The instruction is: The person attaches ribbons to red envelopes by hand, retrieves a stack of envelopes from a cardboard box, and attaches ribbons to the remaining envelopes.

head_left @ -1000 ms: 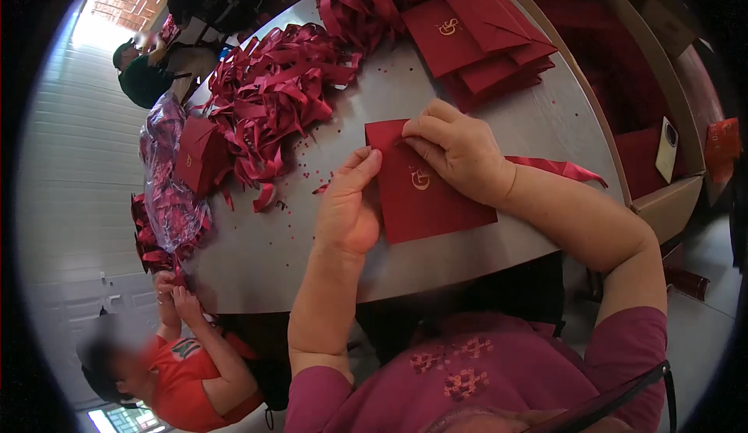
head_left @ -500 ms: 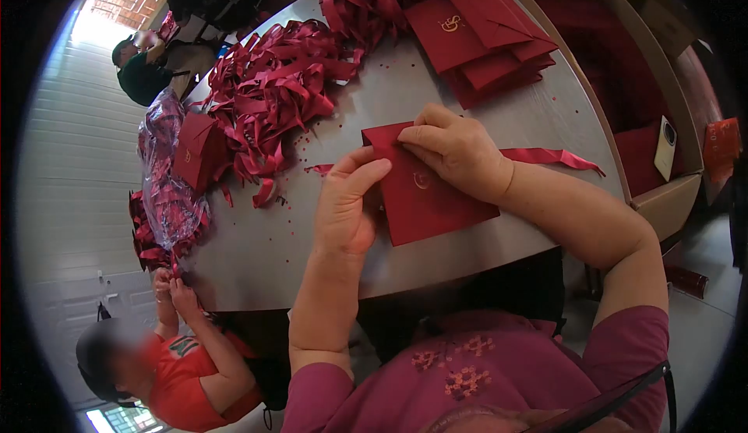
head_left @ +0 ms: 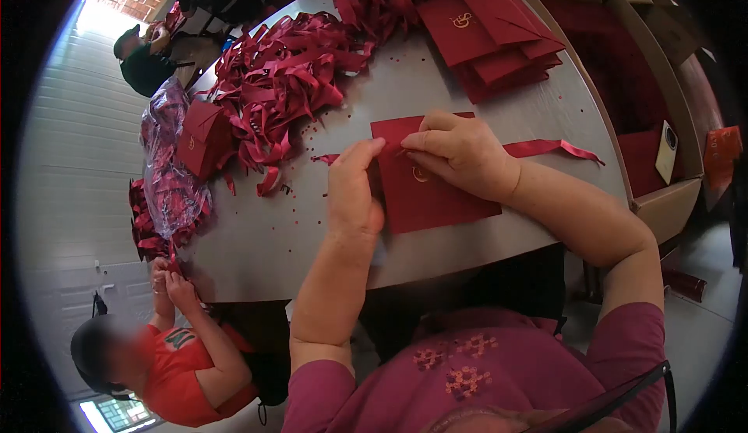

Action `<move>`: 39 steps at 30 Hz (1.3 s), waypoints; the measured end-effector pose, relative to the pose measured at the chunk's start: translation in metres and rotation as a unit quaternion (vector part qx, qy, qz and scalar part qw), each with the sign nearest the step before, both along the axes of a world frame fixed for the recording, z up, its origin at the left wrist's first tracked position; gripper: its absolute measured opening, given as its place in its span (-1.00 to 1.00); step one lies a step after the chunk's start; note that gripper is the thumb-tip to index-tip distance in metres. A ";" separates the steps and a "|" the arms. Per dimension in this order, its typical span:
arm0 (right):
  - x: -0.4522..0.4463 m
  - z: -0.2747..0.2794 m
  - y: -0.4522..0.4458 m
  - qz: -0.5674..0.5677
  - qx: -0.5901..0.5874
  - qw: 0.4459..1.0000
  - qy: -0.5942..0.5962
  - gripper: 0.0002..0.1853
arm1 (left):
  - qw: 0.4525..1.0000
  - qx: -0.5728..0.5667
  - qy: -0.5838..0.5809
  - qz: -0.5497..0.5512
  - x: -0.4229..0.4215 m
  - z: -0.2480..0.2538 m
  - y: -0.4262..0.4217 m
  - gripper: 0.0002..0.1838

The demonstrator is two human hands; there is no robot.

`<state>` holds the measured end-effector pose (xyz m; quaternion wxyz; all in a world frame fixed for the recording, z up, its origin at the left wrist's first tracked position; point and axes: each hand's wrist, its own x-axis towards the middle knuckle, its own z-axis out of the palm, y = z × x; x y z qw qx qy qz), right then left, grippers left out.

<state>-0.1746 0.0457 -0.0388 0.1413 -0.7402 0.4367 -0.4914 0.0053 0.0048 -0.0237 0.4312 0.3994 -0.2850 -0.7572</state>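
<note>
A dark red paper gift bag (head_left: 444, 208) with a gold logo lies flat on the table before me. My left hand (head_left: 352, 191) is at its left edge, thumb against the upper part and fingers partly hidden behind. My right hand (head_left: 463, 156) lies over the bag's upper half, thumb and fingertips pinched together above the logo. What they pinch is too small to make out. From beneath my right wrist a red ribbon (head_left: 549, 148) runs to the right, and a short ribbon end (head_left: 326, 159) shows left of the bag.
A heap of red ribbons (head_left: 288, 74) covers the table's (head_left: 335, 273) far left. Stacked red bags (head_left: 499, 39) lie at the back, beside a cardboard box (head_left: 662, 199) with a phone (head_left: 666, 152) on its edge. At left, a co-worker in orange (head_left: 191, 371) handles ribbon.
My left fingers have closed in against the bag's edge, where thumb and forefinger were apart before. The bag's top edge now lies flatter. My right hand keeps its pinch.
</note>
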 end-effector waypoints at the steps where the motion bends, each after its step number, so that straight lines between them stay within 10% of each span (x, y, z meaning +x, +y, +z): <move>1: 0.002 0.005 0.002 -0.008 -0.003 0.999 0.033 -0.89 | 1.000 -0.004 0.015 -0.016 0.004 -0.002 0.000 -0.87; 27: 0.026 0.060 -0.001 -0.055 0.004 0.925 0.375 -0.88 | 0.920 -0.312 -0.236 -0.024 -0.002 0.010 0.018 -0.76; 34: -0.002 0.050 -0.002 -0.045 0.054 0.992 0.108 -0.89 | 0.979 -0.148 -0.081 -0.115 0.005 0.031 0.011 -0.74; 39: -0.008 0.048 0.008 -0.012 0.207 0.975 -0.078 -0.85 | 0.923 -0.291 -0.195 -0.161 0.005 0.021 0.007 -0.75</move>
